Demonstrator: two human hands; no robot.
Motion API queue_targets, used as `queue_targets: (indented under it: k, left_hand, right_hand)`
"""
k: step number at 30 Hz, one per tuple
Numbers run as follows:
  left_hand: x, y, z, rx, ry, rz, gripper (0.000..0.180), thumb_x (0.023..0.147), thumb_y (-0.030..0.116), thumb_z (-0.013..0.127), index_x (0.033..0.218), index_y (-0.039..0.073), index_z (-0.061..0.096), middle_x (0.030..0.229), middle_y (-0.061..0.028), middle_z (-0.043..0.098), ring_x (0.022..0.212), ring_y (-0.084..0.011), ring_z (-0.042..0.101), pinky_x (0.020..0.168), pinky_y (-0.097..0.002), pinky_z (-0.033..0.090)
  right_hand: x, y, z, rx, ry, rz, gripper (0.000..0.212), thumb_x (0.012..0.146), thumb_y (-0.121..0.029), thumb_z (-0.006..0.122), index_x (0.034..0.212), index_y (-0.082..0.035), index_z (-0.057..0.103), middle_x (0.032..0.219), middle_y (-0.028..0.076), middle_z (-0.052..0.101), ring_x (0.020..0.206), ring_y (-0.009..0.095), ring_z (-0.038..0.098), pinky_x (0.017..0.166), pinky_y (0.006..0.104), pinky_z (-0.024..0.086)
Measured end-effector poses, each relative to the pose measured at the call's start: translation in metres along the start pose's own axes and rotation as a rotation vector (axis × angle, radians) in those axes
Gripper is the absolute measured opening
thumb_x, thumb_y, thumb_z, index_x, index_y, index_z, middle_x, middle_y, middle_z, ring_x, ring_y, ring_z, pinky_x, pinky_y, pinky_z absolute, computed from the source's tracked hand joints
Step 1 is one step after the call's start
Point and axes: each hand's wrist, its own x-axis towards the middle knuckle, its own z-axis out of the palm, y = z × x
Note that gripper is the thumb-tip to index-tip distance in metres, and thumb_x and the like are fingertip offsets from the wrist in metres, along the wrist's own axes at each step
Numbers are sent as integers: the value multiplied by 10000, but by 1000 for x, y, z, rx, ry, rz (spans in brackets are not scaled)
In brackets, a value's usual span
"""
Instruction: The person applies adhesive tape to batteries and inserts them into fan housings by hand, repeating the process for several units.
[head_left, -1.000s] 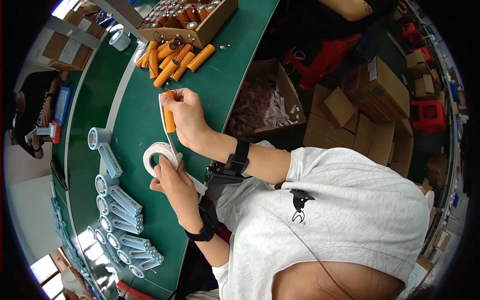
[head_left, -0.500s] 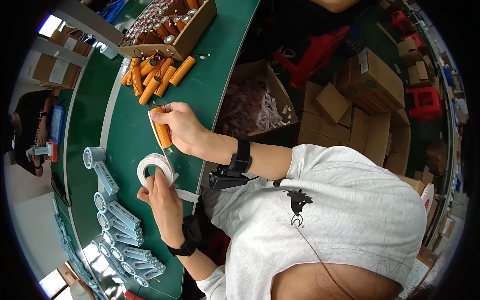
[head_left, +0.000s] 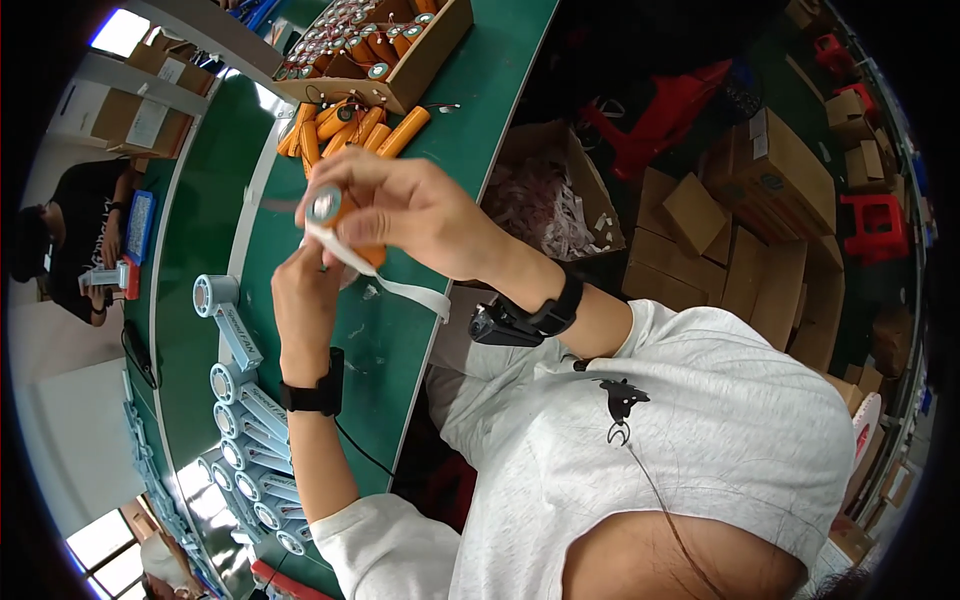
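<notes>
My right hand (head_left: 410, 205) holds an orange cylindrical battery pack (head_left: 367, 252), its round metal end facing up between the fingers. A white tape strip (head_left: 418, 297) runs from beside that end, under my right hand, toward the table's edge. My left hand (head_left: 305, 300) is closed at the strip's upper end, just below the battery's top; its fingertips are partly blurred. The tape roll is mostly hidden behind my hands. Beyond them lies a pile of similar orange battery packs (head_left: 405, 132) with thin leads.
A cardboard box (head_left: 430, 75) of upright batteries stands at the far end of the green table (head_left: 375, 400). Light-blue handheld fans (head_left: 238, 338) line the left side. A carton of white scraps (head_left: 590, 180) sits beyond the right edge. Another person (head_left: 85, 215) works at far left.
My left hand has moved from the tape roll up to the battery in my right hand. The battery has turned so its end faces up. The view has shifted slightly.
</notes>
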Motion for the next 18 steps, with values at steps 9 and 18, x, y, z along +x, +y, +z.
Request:
queue_targets:
  k: [9,18]
  left_hand:
    - [-11,-187,-101,1070,147,16,457,660,223,737,1032,7,586,847,-131,641,742,-163,605,686,-271,491]
    - [-34,23,-35,481,-151,-726,394,705,244,691,1026,49,570,955,-141,569,857,-265,564,738,-368,452]
  right_hand:
    - [-23,19,29,-451,-563,224,198,781,-91,590,951,9,599,1148,79,465,873,197,558,790,298,440]
    - [-49,20,21,-799,-670,411,166,771,-79,579,890,35,590,1157,132,499,853,270,579,755,338,449]
